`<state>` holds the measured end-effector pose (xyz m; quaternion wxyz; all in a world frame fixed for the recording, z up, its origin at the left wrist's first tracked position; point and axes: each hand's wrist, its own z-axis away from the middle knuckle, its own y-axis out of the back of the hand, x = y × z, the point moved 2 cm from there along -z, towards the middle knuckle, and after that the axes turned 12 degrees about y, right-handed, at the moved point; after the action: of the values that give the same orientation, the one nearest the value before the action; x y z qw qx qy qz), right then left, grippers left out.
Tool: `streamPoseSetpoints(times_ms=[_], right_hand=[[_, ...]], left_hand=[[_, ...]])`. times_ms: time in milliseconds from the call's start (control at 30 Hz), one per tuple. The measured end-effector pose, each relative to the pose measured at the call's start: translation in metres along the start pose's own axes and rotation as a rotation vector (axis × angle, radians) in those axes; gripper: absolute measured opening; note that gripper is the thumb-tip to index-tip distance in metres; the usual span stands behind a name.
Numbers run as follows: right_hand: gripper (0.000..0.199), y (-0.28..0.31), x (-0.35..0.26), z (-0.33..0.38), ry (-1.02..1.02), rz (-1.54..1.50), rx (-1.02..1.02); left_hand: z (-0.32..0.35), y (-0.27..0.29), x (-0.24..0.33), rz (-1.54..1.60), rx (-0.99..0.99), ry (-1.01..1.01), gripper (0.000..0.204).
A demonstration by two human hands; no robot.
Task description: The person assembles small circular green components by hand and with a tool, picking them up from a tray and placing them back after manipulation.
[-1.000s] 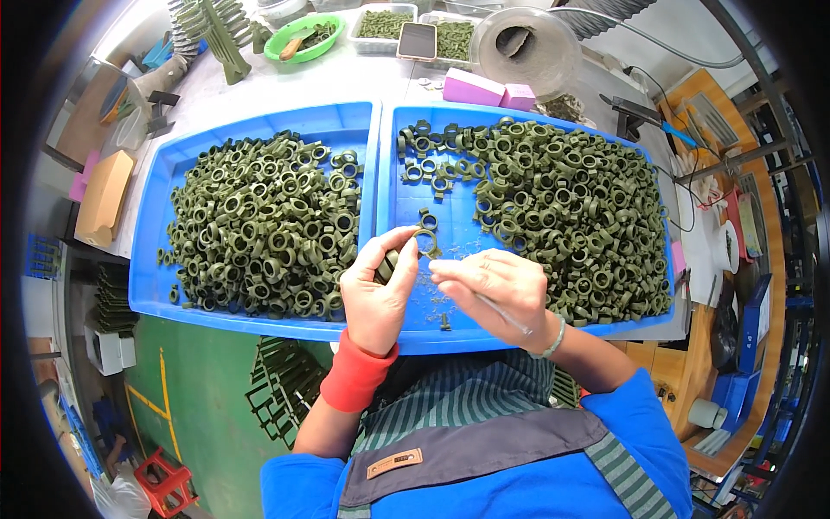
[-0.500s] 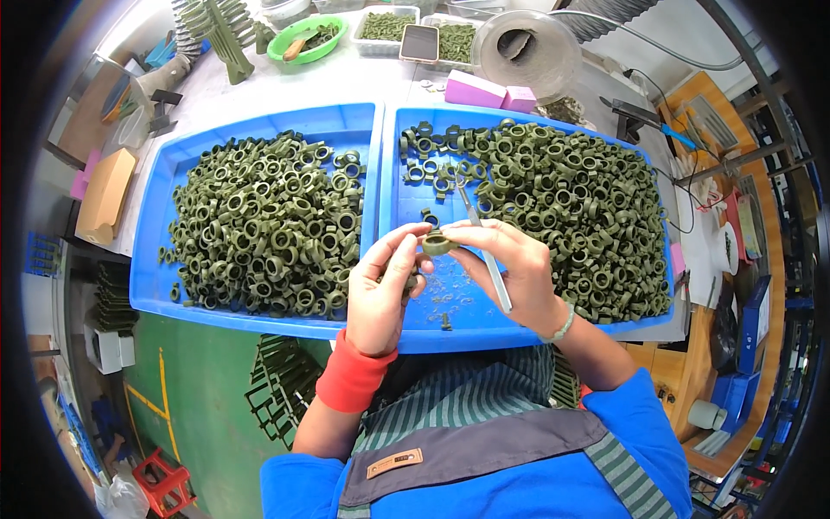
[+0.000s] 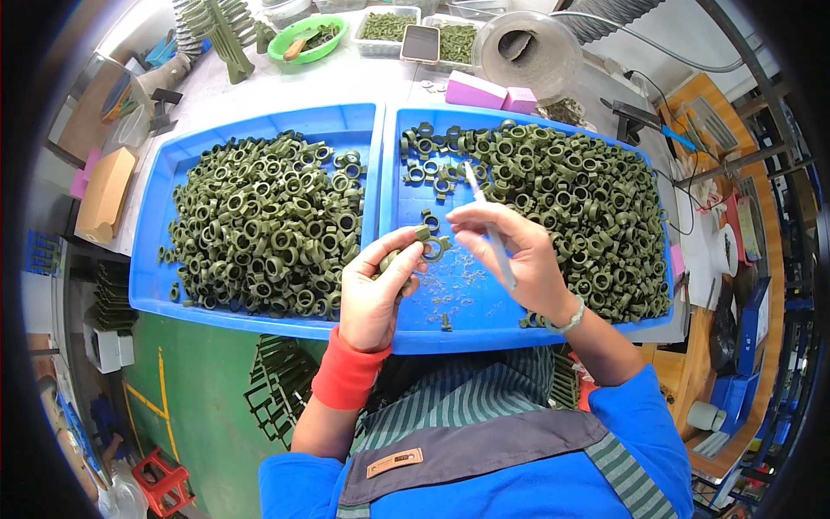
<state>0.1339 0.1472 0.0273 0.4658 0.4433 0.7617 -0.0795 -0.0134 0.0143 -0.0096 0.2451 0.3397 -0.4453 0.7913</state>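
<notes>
Since the earlier frame both hands have drawn slightly apart over the near edge of the right blue tray [image 3: 406,337], and the slim tool now points up and away rather than down. Left hand [image 3: 373,290], above a red wristband [image 3: 347,379], pinches a small olive-green ring part [image 3: 430,249] between thumb and fingertips; the part is a moulded round loop with a stubby lug on one side, matt and dull green. Right hand [image 3: 519,259] is closed around a thin pale tool [image 3: 488,225], its tip close to the ring; whether it touches cannot be told. Pale shavings [image 3: 454,281] lie on the tray floor beneath the hands. Behind them a heap of like parts [image 3: 571,208] fills the right tray. Left blue tray [image 3: 156,216] holds a second heap [image 3: 268,225]. Farther off on the bench [image 3: 346,82] stand a green bowl [image 3: 307,39] and two purple blocks [image 3: 488,91].
</notes>
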Motion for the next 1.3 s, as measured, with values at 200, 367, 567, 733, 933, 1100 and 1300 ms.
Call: streamPoseSetpoints(times_ms=[200, 367, 567, 733, 933, 1100, 1300], right_hand=[[0.014, -0.005, 0.026, -0.012, -0.071, 0.08, -0.112], [0.026, -0.018, 0.073, -0.012, 0.039, 0.458, -0.387], [0.035, -0.037, 0.084, -0.009, 0.078, 0.412, -0.434], [0.032, -0.021, 0.037, -0.017, -0.135, -0.168, -0.387], [0.032, -0.01, 0.002, -0.016, 0.114, -0.147, -0.368], [0.026, -0.013, 0.002, -0.006, -0.047, -0.232, -0.171], [0.025, -0.009, -0.005, -0.012, 0.489, 0.176, -0.226]], left_hand=[[0.002, 0.011, 0.008, 0.057, 0.001, 0.068, 0.033], [0.002, 0.026, 0.019, 0.269, -0.07, 0.148, 0.045], [0.002, 0.029, 0.012, 0.361, -0.076, 0.146, 0.019], [0.003, 0.023, 0.016, 0.014, 0.101, 0.133, 0.02], [-0.001, 0.014, 0.009, -0.157, -0.02, 0.123, 0.024], [0.002, 0.004, 0.01, -0.173, -0.033, -0.011, 0.022], [0.001, 0.007, 0.004, -0.02, -0.011, 0.082, 0.027]])
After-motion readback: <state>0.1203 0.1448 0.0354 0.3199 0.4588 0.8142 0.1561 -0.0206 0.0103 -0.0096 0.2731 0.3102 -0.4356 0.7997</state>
